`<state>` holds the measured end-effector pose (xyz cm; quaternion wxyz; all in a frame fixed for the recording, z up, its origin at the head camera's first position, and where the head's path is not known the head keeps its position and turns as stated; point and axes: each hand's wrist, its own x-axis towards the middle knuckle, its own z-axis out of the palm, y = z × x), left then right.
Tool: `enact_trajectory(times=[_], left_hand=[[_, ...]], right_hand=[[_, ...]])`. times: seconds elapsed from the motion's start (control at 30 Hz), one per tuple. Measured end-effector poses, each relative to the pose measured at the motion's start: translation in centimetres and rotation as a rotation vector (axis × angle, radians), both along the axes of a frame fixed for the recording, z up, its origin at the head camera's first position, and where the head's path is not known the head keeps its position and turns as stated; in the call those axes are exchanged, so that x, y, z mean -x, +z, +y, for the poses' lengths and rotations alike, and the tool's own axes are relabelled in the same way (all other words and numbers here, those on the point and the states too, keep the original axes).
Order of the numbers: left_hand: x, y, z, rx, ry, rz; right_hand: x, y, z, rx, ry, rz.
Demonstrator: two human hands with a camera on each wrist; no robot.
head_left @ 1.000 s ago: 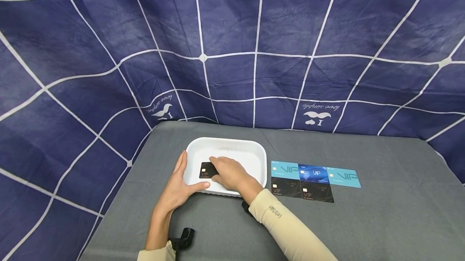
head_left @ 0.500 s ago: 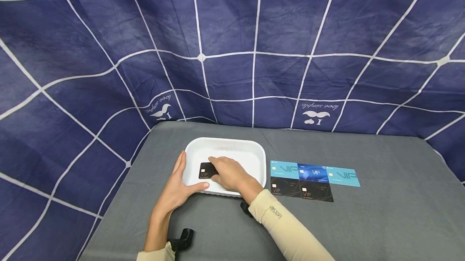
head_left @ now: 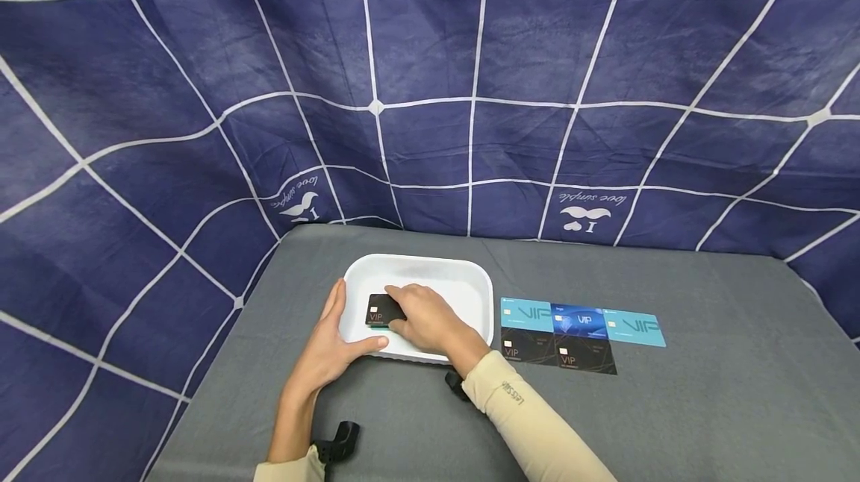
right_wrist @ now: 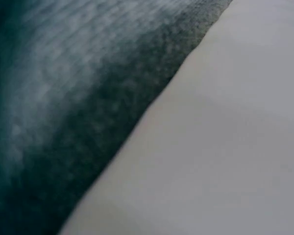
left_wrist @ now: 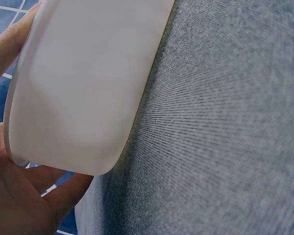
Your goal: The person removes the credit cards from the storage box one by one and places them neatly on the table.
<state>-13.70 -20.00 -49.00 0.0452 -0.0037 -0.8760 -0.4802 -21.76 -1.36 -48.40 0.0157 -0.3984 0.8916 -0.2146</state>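
Note:
A white tray (head_left: 470, 310) with rounded corners stands on the left part of the grey cloth. My left hand (head_left: 327, 348) holds its near left corner, thumb at the front rim and fingers along the left side. In the left wrist view the hand (left_wrist: 19, 191) bends round the tray's wall (left_wrist: 83, 88). Inside the tray my right hand (head_left: 425, 319) pinches a black VIP card (head_left: 381, 310) by its right part. A thin teal edge shows beneath that card. The right wrist view has only the tray's wall (right_wrist: 206, 147) and blurred cloth, not the fingers.
Right of the tray, cards lie edge to edge in two rows: a teal card (head_left: 526, 313), a blue card (head_left: 579, 320), another teal card (head_left: 634, 327), then two black cards (head_left: 528, 346) below. A dark blue gridded curtain (head_left: 430, 139) rises behind the grey cloth (head_left: 725, 362).
The black card in my right hand has risen slightly and shifted a little left, and a teal edge now shows under it. My left hand and the tray have stayed put.

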Motion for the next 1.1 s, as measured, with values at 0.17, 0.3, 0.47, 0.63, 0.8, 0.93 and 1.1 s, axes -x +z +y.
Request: enact_trajectory(times=[0.17,0.3,0.47,0.63,0.8,0.93,1.1], left_hand=[[0.0,0.0,0.1,-0.004,0.002,0.002],[0.0,0.0,0.2,-0.013,0.005,0.001],[-0.1,0.1,0.2,-0.024,0.0,0.014],[-0.1,0.2,0.1,-0.02,-0.006,0.014],[0.0,0.2,0.1,-0.021,0.001,0.005],[0.0,0.2,0.2,-0.016,-0.001,0.003],[0.1,0.2,0.2,-0.009,0.003,-0.003]], right_hand=[[-0.1,0.1,0.3,0.033,0.003,-0.014],[-0.3,0.1,0.6,0.091,0.012,0.002],[-0.5,0.2,0.9,0.138,0.045,0.044],[-0.8,0.5,1.5,0.175,0.06,0.053],[-1.2,1.3,3.0,0.191,0.073,0.025],[-1.8,2.3,5.0,0.208,0.057,-0.021],[-2.3,3.8,7.8,0.212,0.028,-0.017]])
